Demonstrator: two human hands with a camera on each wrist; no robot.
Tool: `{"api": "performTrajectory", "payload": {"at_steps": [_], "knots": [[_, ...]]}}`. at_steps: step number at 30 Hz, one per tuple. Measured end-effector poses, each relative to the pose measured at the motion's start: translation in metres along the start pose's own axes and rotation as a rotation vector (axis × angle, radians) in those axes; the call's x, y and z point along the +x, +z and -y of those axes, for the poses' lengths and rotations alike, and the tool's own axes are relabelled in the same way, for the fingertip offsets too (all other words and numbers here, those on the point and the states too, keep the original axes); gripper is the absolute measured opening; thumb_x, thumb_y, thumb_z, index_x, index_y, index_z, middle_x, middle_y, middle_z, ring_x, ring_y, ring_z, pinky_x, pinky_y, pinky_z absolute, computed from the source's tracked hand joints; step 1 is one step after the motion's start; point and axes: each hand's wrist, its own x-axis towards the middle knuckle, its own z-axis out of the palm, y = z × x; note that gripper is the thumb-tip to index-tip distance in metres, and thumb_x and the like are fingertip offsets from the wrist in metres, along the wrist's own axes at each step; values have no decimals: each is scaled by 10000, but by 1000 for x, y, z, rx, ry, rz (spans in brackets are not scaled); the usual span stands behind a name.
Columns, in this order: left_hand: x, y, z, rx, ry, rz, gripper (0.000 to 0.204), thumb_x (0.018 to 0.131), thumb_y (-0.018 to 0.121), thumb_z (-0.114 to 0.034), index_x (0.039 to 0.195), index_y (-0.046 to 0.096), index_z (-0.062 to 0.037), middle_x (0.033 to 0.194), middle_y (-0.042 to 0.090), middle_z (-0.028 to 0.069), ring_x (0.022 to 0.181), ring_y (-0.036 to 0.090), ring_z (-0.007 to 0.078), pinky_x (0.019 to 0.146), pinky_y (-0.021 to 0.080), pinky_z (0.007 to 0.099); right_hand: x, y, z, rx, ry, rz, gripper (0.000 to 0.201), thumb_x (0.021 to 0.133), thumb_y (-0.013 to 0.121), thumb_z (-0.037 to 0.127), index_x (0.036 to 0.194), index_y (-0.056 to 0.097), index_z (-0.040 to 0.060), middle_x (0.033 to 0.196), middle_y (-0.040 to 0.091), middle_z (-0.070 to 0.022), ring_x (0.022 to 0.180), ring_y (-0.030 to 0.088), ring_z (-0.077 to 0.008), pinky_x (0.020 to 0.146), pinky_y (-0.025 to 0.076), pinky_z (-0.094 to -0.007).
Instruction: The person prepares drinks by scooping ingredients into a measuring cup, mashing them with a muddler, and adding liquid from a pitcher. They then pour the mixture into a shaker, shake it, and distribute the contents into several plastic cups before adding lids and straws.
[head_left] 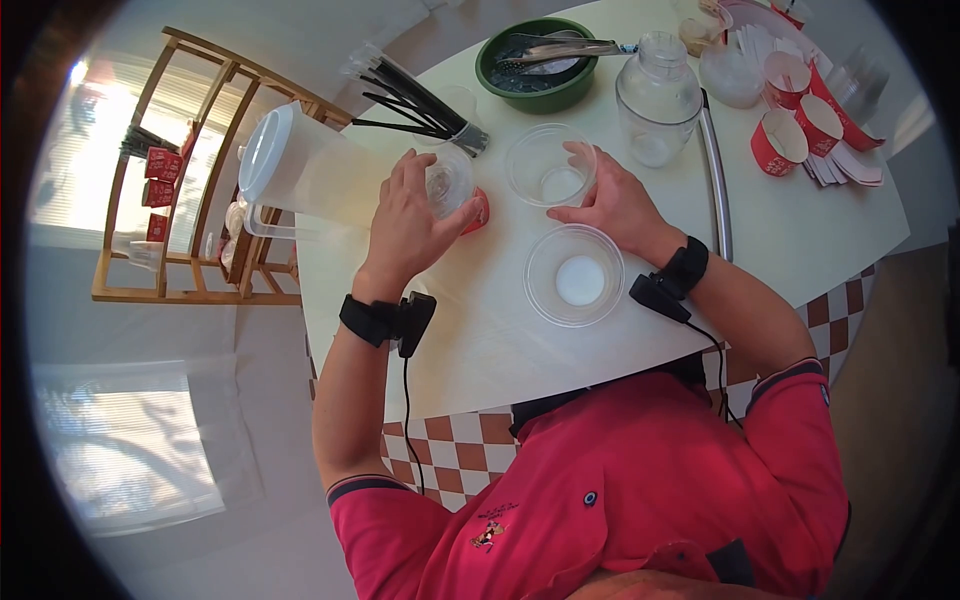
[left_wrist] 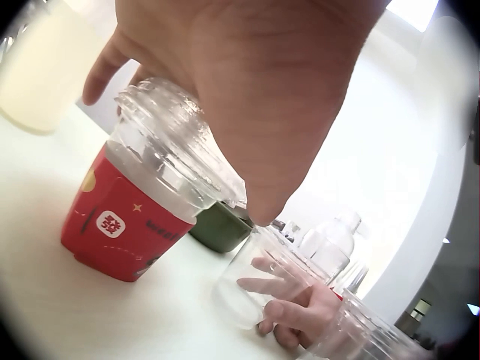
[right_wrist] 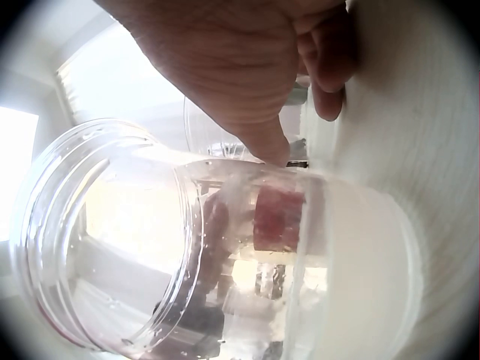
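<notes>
My left hand [head_left: 412, 222] grips the rim of a clear plastic cup [left_wrist: 161, 150], fingers on one side and thumb on the other. This cup sits in a red sleeve [left_wrist: 124, 225] with white and gold print. To its right, my right hand [head_left: 622, 205] curves round a clear cup [head_left: 530, 170], thumb on the near side and fingers on the far side. Nearer my body stands another clear cup [head_left: 580, 280], whitish at its base, which fills the front of the right wrist view.
A lidded pitcher [head_left: 330, 165] stands left, black straws [head_left: 425, 100] behind it. Farther back are a green bowl [head_left: 540, 95] with utensils and a clear shaker [head_left: 658, 100]. A metal rod [head_left: 717, 180] lies right, near red sleeves [head_left: 778, 143]. A wooden rack [head_left: 170, 297] stands far left.
</notes>
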Motion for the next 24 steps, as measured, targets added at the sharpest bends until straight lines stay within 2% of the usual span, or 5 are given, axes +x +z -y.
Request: {"api": "performTrajectory", "payload": {"at_steps": [8, 14, 19, 22, 24], "knots": [[1, -1, 1, -88, 63, 47, 955, 762, 804, -423, 1498, 333, -38, 1474, 406, 258, 1364, 400, 437, 1137, 350, 477, -1, 0, 0, 6, -5, -5, 824, 747, 834, 371, 1398, 446, 47, 1326, 576, -202, 1218, 596, -331, 952, 510, -413], [-4, 1, -7, 53, 53, 41, 925, 736, 798, -404, 1506, 383, -101, 1501, 371, 295, 1338, 407, 482, 1103, 387, 503, 0, 0, 0, 15, -3, -2, 824, 746, 836, 366, 1399, 446, 47, 1334, 573, -203, 1220, 598, -327, 961, 506, -413], [-6, 1, -11, 55, 126, 17, 835, 767, 778, -419, 1457, 457, -77, 1477, 406, 294, 1305, 446, 472, 1084, 407, 489, -1, -5, 8, 69, 113, 72, 824, 748, 833, 367, 1404, 444, 53, 1333, 573, -212, 1204, 606, -329, 964, 503, -413], [-7, 1, -16, 70, 157, 34, 809, 775, 759, -354, 1472, 440, -96, 1509, 386, 252, 1327, 432, 457, 1104, 392, 486, 0, 1, -2, 8, -19, -12, 824, 747, 833, 371, 1405, 446, 62, 1315, 586, -217, 1174, 620, -328, 944, 510, -409], [-8, 1, -18, 80, 171, 51, 807, 776, 751, -319, 1482, 425, -104, 1527, 374, 232, 1336, 423, 451, 1115, 384, 486, 0, 1, -3, 5, -6, -9, 823, 746, 834, 374, 1404, 449, 65, 1301, 596, -217, 1177, 617, -329, 940, 511, -408]]}}
